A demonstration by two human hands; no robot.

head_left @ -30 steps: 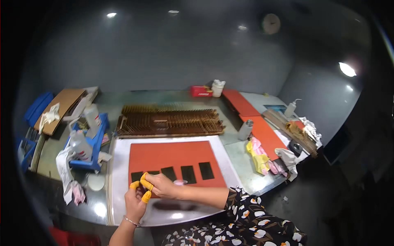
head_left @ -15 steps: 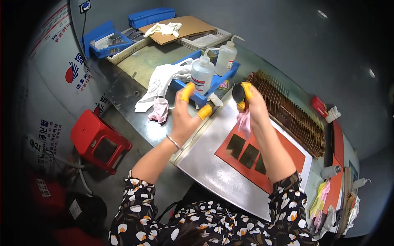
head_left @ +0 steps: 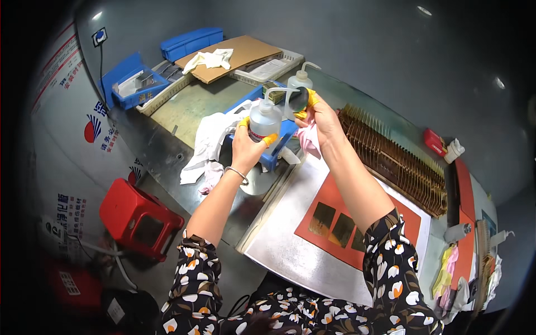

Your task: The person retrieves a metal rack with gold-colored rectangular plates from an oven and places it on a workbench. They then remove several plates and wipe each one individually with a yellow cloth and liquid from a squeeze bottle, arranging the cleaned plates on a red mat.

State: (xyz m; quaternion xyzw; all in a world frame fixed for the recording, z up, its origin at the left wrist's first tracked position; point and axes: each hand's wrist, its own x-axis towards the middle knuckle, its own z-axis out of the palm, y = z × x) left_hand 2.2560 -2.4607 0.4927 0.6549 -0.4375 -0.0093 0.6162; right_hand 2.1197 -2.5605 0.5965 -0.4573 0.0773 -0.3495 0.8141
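My left hand [head_left: 248, 151], with yellow finger cots, is wrapped round a translucent squeeze wash bottle [head_left: 264, 118]. The bottle is upright at a blue tray [head_left: 268, 162]; whether its base is lifted I cannot tell. Its bent spout reaches over to a small dark, shiny, rounded piece [head_left: 298, 99] in my right hand [head_left: 326, 123]. Yellow cots cover fingertips of that hand too, and a pink cloth [head_left: 309, 139] hangs bunched beneath them. Behind stands a second wash bottle [head_left: 300, 79], partly hidden. White cloth [head_left: 209, 139] and another pink cloth [head_left: 212, 176] lie left of the tray.
Several dark rectangular plates [head_left: 342, 229] lie on a red mat [head_left: 319, 244] on the white board. Right of it runs a long slotted rack [head_left: 391, 159]. Cardboard [head_left: 245, 53] and blue bins [head_left: 191, 43] are at the back. A red stool [head_left: 125, 209] stands at left.
My left hand has closed round the near wash bottle. My right hand has moved forward and left with the dark piece and pink cloth, up to the spout.
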